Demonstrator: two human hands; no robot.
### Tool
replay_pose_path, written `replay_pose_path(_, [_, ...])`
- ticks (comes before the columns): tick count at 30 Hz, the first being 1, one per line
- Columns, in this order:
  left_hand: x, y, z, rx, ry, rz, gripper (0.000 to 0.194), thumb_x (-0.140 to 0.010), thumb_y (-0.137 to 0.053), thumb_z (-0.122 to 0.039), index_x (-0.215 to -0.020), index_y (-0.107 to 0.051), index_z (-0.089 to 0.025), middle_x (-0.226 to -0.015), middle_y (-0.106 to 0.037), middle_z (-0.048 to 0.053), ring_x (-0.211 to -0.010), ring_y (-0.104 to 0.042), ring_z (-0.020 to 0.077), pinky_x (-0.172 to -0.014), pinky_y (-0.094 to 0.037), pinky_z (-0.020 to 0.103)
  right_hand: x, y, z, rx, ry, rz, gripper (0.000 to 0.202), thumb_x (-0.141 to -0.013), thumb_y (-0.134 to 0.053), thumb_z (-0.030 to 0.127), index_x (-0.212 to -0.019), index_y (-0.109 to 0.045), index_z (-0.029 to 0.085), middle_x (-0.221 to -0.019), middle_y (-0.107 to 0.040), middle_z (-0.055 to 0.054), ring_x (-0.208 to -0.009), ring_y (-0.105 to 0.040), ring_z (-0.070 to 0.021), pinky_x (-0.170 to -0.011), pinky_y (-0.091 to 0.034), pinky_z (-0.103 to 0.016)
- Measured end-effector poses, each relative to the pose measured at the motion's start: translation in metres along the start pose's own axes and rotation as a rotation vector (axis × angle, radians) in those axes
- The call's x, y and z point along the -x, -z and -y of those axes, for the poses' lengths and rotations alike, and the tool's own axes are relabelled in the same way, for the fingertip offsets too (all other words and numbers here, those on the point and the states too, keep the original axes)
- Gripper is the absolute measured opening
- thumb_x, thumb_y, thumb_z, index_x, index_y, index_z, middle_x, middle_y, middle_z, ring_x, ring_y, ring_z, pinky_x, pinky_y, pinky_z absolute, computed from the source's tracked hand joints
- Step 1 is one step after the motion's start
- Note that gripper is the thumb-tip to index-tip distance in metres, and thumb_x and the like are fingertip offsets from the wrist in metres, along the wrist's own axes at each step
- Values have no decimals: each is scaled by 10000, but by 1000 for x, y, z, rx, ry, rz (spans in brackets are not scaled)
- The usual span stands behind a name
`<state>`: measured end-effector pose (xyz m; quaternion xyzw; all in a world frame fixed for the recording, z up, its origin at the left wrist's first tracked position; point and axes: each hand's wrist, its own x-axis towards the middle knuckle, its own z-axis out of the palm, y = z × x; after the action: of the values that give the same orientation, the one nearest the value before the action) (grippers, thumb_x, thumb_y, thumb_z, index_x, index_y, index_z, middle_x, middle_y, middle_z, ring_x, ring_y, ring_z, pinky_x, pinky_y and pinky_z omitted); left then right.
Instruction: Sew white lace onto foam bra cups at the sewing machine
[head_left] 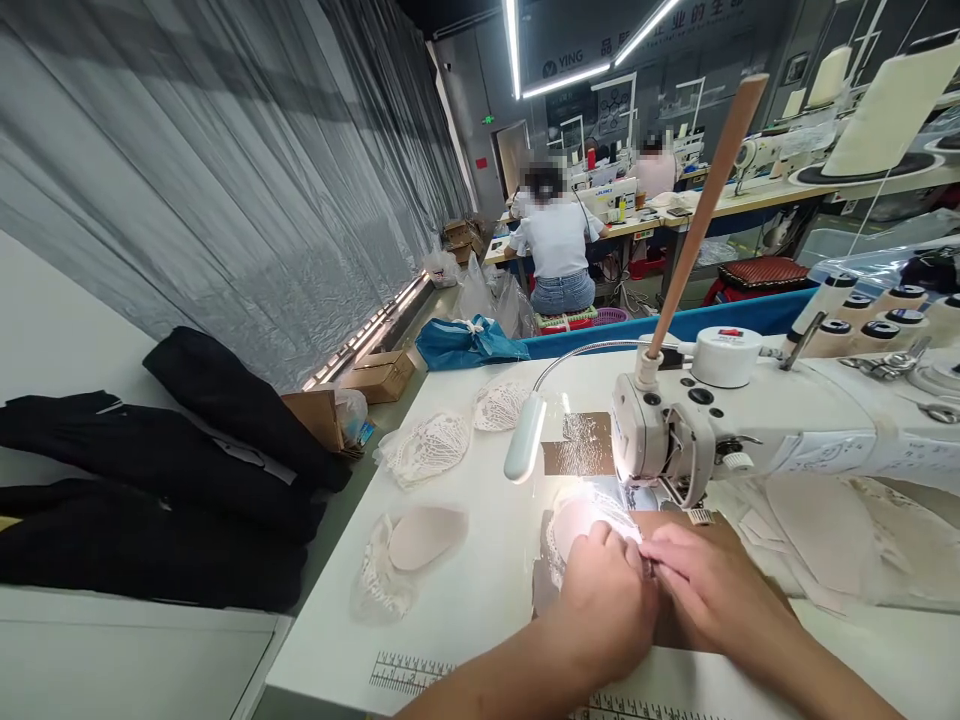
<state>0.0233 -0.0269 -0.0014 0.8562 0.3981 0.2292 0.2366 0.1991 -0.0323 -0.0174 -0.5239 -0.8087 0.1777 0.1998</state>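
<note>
A pale lace-edged cup piece (576, 522) lies under the bright lamp, just left of the sewing machine's needle area. My left hand (611, 590) rests on its near edge with curled fingers gripping the piece. Close beside it, my right hand (694, 575) is closed, its fingertips pinched near my left fingers at the fabric's right edge; what lies between them is too small to make out. The white sewing machine (660, 430) stands right behind both hands. A brown plate (675, 640) shows beneath them.
Lace cups (431, 450) and a beige pad on lace (427, 538) lie on the table's left. Beige fabric pieces (821, 530) are at right, thread cones (832, 300) behind. A lamp (525, 438) hangs low. A seated person (559, 240) works farther back.
</note>
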Motion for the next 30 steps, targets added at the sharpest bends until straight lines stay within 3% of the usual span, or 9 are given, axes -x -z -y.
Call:
replay_pose_path(3, [-1, 20, 12, 51, -30, 75, 213, -898, -484, -194, -777, -658, -171, -798, -618, 97, -722, -534, 222, -697, -386, 320, 4, -13, 2, 128, 63, -35, 322, -912, -370, 171, -775, -659, 207, -730, -613, -53, -608, -596, -206, -529, -430, -320])
replay_pose_path(6, [-8, 28, 22, 39, -91, 110, 230, -916, -469, -181, -917, -698, -163, -973, -679, 121, -817, -586, 232, -748, -414, 317, 6, -20, 1, 216, 99, -89, 366, -823, -382, 42, -883, -699, 214, -748, -621, -55, -616, -599, -208, -524, -429, -310])
replay_pose_path(10, [-17, 22, 30, -72, -135, 97, 268, -944, -446, -173, -1048, -689, -125, -1092, -682, 159, -863, -587, 247, -785, -432, 343, 4, -23, -2, 277, 103, -162, 483, -732, -390, -34, -991, -712, 216, -862, -684, -71, -725, -658, -213, -589, -497, -296])
replay_pose_path(14, [-26, 14, 43, -140, -215, 50, 275, -955, -424, -173, -1048, -680, -134, -1087, -691, 136, -823, -583, 232, -757, -472, 354, -3, -23, -1, 323, 64, -214, 506, -735, -384, -36, -1031, -710, 215, -985, -712, -76, -642, -649, -190, -534, -496, -291])
replay_pose_path(19, [-38, 10, 61, -161, -288, 36, 262, -947, -432, -192, -1037, -669, -124, -1048, -699, 135, -818, -592, 235, -738, -521, 373, -9, -25, 1, 353, 7, -227, 514, -726, -413, -13, -1065, -718, 223, -862, -700, -63, -475, -563, -165, -427, -416, -283])
replay_pose_path(30, [-41, 15, 70, -167, -367, 24, 300, -942, -439, -208, -1111, -663, -103, -1081, -702, 129, -863, -603, 225, -802, -524, 361, -10, -27, -1, 373, 7, -211, 542, -730, -417, 5, -1145, -712, 192, -823, -676, -69, -488, -561, -146, -432, -346, -270])
